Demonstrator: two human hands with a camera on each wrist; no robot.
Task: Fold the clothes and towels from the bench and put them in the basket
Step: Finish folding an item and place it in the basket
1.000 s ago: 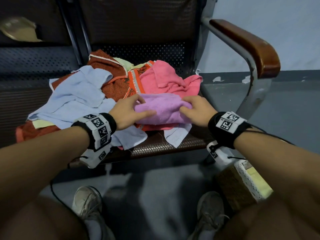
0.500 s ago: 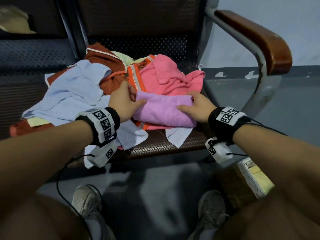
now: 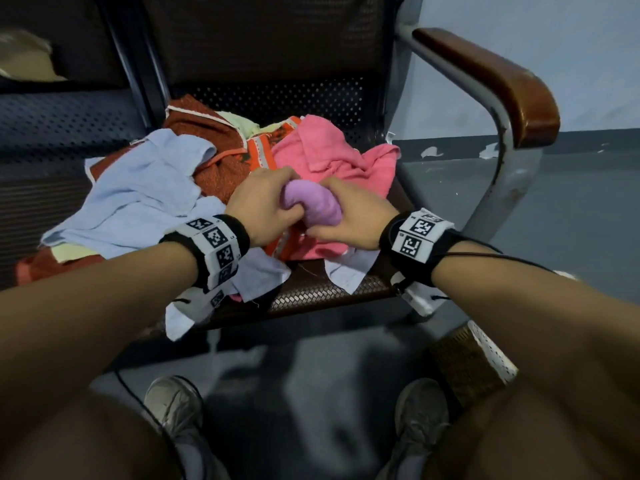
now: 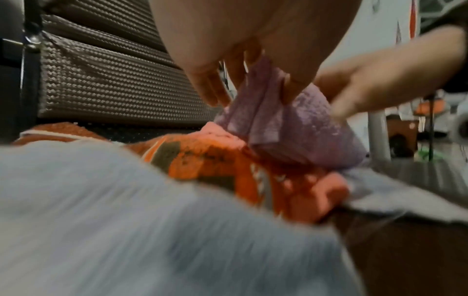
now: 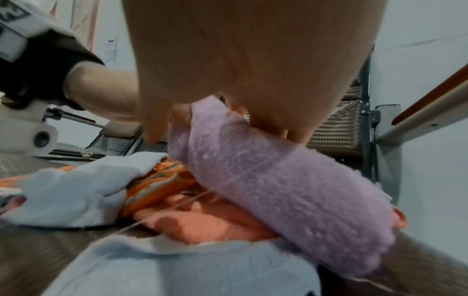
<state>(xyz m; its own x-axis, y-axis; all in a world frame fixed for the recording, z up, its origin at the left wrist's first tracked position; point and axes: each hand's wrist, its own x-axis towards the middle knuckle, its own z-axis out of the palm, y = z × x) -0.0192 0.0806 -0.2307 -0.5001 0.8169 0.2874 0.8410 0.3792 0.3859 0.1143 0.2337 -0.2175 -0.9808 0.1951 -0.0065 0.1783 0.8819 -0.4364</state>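
A folded lilac towel (image 3: 311, 204) (image 4: 283, 128) (image 5: 286, 190) is bunched between both hands above the pile on the bench seat (image 3: 325, 292). My left hand (image 3: 263, 206) grips its left end, thumb in front and fingers behind. My right hand (image 3: 349, 216) grips its right end, fingers wrapped over the top. Under them lie a pink towel (image 3: 332, 154), an orange patterned cloth (image 3: 263, 154), a rust-red garment (image 3: 204, 133) and a light blue garment (image 3: 145, 195). A corner of the woven basket (image 3: 467, 362) shows on the floor at lower right.
The bench's wooden armrest (image 3: 491, 81) on a metal frame rises to the right of the pile. Its mesh backrest (image 3: 270, 39) stands behind. Another seat (image 3: 52, 133) lies to the left. My shoes (image 3: 173, 407) rest on the grey floor below.
The lilac towel lay flat and wide under both hands; now the hands have come together, gathering it into a short bunch and lifting it off the pile.
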